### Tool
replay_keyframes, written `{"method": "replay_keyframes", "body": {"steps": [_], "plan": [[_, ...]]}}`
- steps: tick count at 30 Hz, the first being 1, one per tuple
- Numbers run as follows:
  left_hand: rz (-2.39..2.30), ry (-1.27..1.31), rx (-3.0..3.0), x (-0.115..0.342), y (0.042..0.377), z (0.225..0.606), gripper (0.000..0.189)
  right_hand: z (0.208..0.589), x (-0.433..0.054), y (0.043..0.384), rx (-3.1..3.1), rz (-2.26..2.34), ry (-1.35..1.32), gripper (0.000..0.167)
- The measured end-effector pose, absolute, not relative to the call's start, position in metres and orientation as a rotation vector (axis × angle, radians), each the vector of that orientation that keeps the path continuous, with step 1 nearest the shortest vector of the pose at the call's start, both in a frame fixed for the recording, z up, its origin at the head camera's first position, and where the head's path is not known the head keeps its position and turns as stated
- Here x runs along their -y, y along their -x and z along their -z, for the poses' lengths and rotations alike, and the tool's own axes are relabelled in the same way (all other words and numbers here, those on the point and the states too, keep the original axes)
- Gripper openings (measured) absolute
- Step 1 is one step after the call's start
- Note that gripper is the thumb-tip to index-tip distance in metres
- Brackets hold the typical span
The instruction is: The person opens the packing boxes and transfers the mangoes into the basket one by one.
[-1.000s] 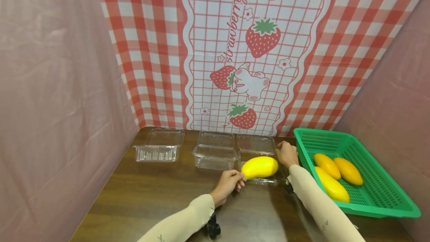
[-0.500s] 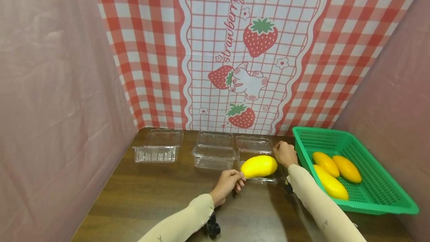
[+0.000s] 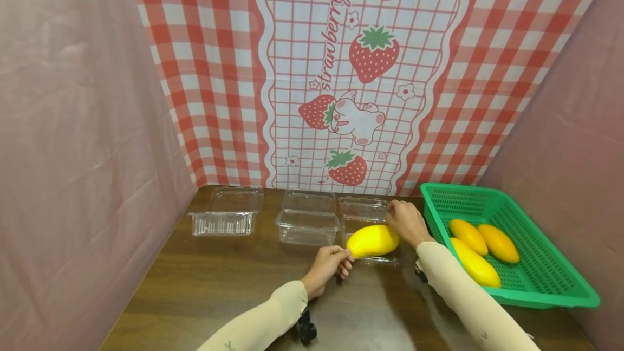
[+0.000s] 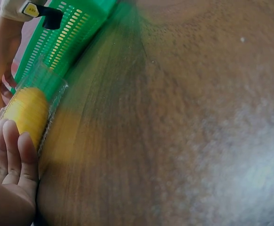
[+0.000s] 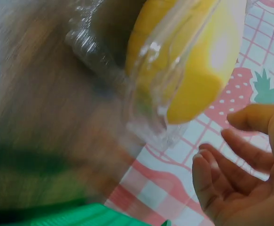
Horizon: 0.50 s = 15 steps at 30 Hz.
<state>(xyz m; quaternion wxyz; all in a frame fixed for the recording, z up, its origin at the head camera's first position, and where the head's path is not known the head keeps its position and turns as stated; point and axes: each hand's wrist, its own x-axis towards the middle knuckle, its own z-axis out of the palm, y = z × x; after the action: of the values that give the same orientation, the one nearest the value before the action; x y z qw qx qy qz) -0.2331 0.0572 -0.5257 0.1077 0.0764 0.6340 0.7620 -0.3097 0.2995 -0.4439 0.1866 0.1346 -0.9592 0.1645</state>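
A yellow mango (image 3: 372, 241) lies in the open right-hand clear plastic container (image 3: 382, 260), its right end behind my right hand. At the container's near left corner, my left hand (image 3: 324, 270) pinches the rim beside the mango's tip. Its thumb is hidden in the left wrist view, where the other fingers (image 4: 13, 155) lie along the container. My right hand (image 3: 408, 222) hovers by the container's right side, near its raised lid (image 3: 363, 208). The right wrist view shows those fingers (image 5: 242, 150) loosely bent and thumb apart, with nothing between them.
Two more clear containers, a middle one (image 3: 308, 234) and a left one (image 3: 223, 225), stand with lids folded back. To the right, a green basket (image 3: 541, 264) holds three mangoes (image 3: 475, 264). A checked strawberry cloth (image 3: 219, 96) hangs behind the wooden table (image 3: 195, 291).
My right hand has moved left from the container's right side toward the lid, now covering the mango's right end. My left hand stays at the container's corner. The head view has shifted slightly.
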Motion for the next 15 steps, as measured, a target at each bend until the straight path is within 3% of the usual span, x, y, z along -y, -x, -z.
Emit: {"method": "replay_keyframes", "body": {"steps": [7, 15], "plan": [[-2.238, -0.224, -1.861, -0.057, 0.232, 0.525, 0.024, 0.441, -0.304, 0.304, 2.739, -0.412, -0.595, 0.017], [-2.241, -0.223, -1.859, -0.058, 0.232, 0.525, 0.026, 0.431, -0.308, 0.293, 2.832, -0.376, -0.846, 0.042]]}}
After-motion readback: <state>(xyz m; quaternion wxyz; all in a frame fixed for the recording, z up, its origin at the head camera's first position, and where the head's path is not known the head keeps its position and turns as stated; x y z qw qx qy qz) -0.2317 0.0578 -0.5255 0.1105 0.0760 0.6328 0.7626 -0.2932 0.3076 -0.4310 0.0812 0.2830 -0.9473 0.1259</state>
